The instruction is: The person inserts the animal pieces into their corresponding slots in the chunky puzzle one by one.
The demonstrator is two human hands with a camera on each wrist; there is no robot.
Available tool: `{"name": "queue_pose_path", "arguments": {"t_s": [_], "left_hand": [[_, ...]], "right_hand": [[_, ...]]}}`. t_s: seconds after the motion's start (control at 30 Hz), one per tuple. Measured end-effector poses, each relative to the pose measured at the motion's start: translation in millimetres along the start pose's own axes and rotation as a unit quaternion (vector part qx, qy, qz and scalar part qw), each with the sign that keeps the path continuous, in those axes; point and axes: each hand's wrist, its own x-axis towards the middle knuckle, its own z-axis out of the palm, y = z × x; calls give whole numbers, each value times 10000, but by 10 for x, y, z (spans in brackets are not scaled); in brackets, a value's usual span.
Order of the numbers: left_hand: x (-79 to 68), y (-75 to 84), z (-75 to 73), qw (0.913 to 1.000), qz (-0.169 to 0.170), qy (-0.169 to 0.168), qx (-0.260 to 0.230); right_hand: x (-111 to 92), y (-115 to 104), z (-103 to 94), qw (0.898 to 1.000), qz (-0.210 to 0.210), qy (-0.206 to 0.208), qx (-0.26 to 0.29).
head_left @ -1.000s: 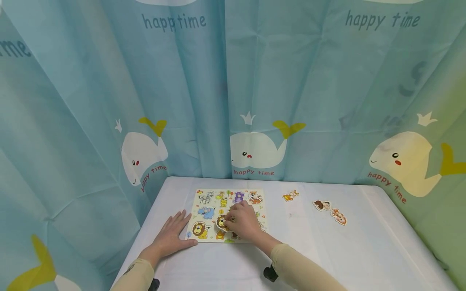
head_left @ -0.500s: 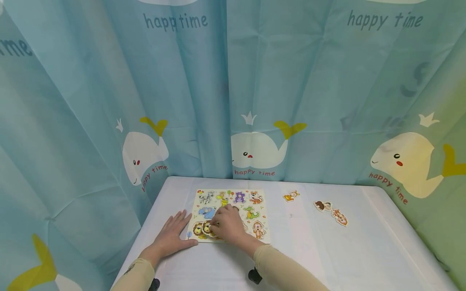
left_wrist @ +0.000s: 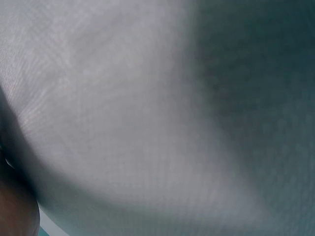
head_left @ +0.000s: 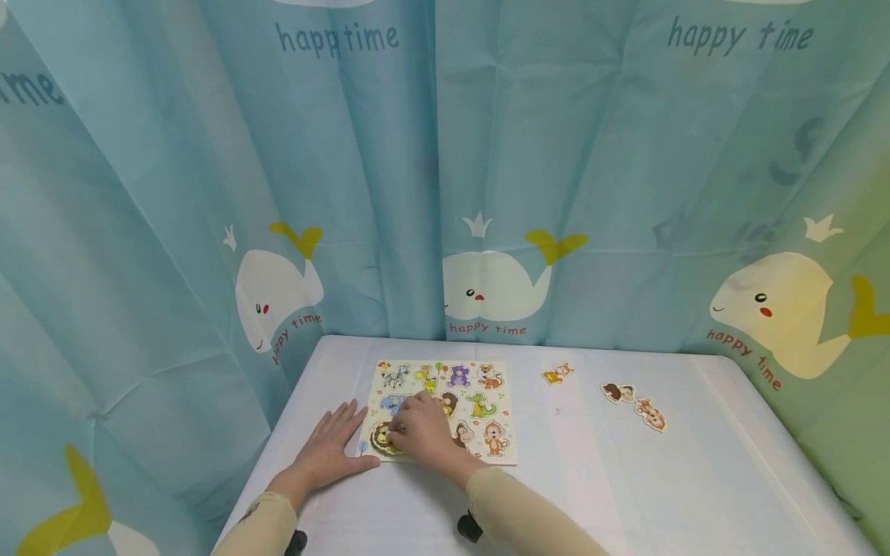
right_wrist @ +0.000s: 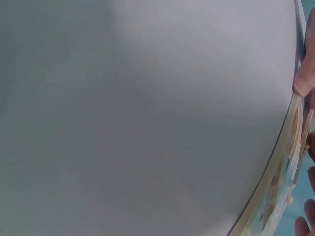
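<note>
In the head view, an animal puzzle board lies on the table. My right hand is over its lower left part and pinches a lion puzzle piece, which sits over the printed lion. I cannot tell whether the piece is seated flat. My left hand rests on the table with fingers spread, its thumb and fingertips at the board's left edge. In the right wrist view the board's edge and some fingers show at the far right. The left wrist view is mostly blurred cloth.
To the right of the board lie a small orange-and-white animal piece, a brown animal piece and an orange animal piece, the last two close together. A blue whale-print curtain hangs behind the white table.
My right hand has moved left across the board with the lion piece, from the middle to the lower left corner. The crocodile and monkey pictures are uncovered. My left hand has stayed in place.
</note>
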Motion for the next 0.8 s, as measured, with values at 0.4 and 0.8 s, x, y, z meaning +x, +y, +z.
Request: {"name": "queue_pose_path", "arguments": {"t_s": [0.4, 0.8], "left_hand": [[3, -5, 1, 10000, -18, -19, 41], [5, 4, 14, 9999, -11, 105, 41]], "right_hand": [[26, -74, 79, 9999, 43, 103, -41], [22, -80, 99, 9996, 129, 221, -74]]}}
